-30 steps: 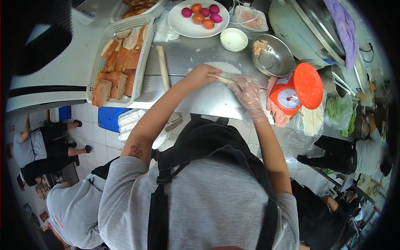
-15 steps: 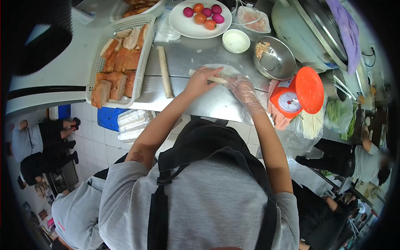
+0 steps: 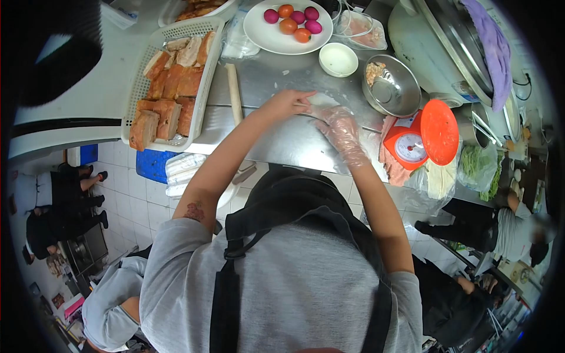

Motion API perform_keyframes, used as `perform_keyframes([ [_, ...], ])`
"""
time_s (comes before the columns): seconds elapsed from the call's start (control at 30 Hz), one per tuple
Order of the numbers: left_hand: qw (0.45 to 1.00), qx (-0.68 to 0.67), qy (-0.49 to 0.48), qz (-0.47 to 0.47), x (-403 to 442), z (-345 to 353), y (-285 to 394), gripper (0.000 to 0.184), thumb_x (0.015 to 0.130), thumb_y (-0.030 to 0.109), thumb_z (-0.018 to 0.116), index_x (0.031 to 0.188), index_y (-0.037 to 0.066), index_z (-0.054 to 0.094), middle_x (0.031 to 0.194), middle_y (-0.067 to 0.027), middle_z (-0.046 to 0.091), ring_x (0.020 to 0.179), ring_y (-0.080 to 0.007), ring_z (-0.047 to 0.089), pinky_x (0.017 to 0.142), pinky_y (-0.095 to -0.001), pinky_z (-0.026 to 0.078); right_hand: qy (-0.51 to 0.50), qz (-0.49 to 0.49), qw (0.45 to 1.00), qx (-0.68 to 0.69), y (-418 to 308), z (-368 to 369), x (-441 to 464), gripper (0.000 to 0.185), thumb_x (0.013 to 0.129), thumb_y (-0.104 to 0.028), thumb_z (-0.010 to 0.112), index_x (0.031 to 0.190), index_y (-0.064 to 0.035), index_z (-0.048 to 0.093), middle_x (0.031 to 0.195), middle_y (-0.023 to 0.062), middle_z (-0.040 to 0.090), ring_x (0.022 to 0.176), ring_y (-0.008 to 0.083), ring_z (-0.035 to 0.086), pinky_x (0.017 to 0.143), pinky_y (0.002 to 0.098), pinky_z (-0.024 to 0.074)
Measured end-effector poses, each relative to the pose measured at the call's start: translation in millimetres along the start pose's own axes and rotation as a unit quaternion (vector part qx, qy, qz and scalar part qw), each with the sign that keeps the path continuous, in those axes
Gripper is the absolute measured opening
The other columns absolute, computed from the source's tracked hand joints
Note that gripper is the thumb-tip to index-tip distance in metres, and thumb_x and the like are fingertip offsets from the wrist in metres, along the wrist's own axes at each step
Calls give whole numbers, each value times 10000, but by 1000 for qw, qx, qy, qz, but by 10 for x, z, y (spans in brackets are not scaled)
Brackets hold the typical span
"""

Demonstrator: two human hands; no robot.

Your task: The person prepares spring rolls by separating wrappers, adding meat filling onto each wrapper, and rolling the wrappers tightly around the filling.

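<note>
Over the steel worktop, my bare left hand (image 3: 288, 105) has its index finger stretched to the right and its other fingers bent in. My right hand (image 3: 342, 134), in a clear plastic glove, has curled fingers beside it. Both are at the near edge of a pale, floury dough sheet (image 3: 325, 101). What lies between the fingers is too blurred to make out. A wooden rolling pin (image 3: 233, 91) lies left of my left hand, its near end behind my forearm. Beyond my right hand stands a steel bowl (image 3: 393, 101) with a little chopped filling (image 3: 374, 72).
At left is a white basket (image 3: 205, 94) of browned meat slabs (image 3: 176, 82). Farther back are a plate (image 3: 259, 36) of purple and orange balls and a small white bowl (image 3: 338, 60). An orange scale (image 3: 410, 144) and a large pot (image 3: 421, 50) stand right. People work around.
Both hands were on a second rolling pin across the dough; that pin no longer shows in them. My left hand has shifted slightly up, and the right hand has turned.
</note>
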State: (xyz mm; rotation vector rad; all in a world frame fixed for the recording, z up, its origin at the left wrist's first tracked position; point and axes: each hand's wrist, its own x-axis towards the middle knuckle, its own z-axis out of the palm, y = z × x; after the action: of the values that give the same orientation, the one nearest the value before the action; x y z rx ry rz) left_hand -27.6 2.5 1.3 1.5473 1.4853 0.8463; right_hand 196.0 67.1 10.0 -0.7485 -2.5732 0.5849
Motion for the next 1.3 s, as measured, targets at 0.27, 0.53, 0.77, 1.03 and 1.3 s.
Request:
perform_keyframes([
  [0.27,963,230,86,115,-462,-54,23,508,856,243,733,1348,191,622,1165,-116,706,1079,-295,655,1052,-412,452,-41,43,998,-21,-287,139,34,376,814,-214,751,1179,-132,715,922,139,699,878,335,645,784,437,529],
  [0.53,950,278,98,103,-461,-7,-52,537,856,284,718,1371,206,588,1203,-98,688,1210,-232,605,1137,-441,383,-3,12,999,-31,-342,261,134,379,793,-204,764,1165,-143,726,933,137,709,898,337,646,815,442,516],
  [0.77,944,294,90,119,-469,-12,-26,496,876,296,703,1355,214,602,1201,-49,696,1213,-191,606,1143,-452,372,50,53,996,44,-145,-60,-356,396,779,-203,798,1167,-152,732,1031,100,737,926,301,655,855,401,517],
  [1.03,942,293,95,133,-465,-3,-30,454,878,280,709,1318,201,633,1183,-64,705,1187,-206,624,1163,-488,314,87,101,989,57,-78,-87,-624,401,766,-238,824,1157,-205,742,990,78,741,929,279,644,854,385,518],
  [1.3,936,301,149,109,-506,140,112,530,848,161,698,1364,165,578,1201,-79,680,1248,-226,576,1177,-503,278,15,189,979,72,-45,-262,-703,576,723,-359,853,1229,-134,696,1098,159,694,1060,337,613,922,429,490],
])
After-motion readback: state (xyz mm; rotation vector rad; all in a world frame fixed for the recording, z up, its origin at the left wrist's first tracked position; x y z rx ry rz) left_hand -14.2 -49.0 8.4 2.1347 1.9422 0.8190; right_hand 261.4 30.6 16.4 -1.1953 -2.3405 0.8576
